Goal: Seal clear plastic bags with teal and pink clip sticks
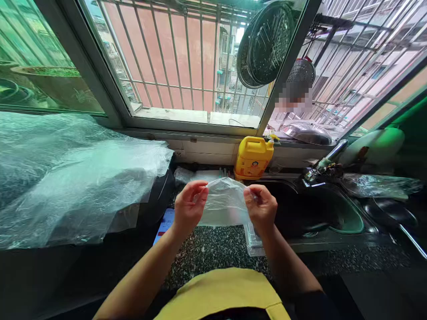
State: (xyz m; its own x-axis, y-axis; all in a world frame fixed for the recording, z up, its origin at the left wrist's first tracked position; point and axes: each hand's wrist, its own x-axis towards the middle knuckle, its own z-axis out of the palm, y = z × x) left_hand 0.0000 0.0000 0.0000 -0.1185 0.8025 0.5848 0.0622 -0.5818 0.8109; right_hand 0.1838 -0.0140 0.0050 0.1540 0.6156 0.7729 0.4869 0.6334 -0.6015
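Two hands raised over the speckled table (213,249), both pinching one clear plastic bag (223,202) by its upper edge. Left hand (188,208) at the bag's left corner, fingers (199,189) clamped together on the film. Right hand (261,207) at the right corner, fingers likewise closed on the plastic. Bag stretched between them, hanging in the air just above the table and in front of a yellow jug (253,157) standing by the wall. Further thin plastic lying on the table below the right hand. Dark sink (347,218) to the right, with a tap (325,162) over it. Large sheet of bubble wrap (70,178) heaped at far left. Barred window (190,58) behind, round perforated trays (267,42) hung on its frame.
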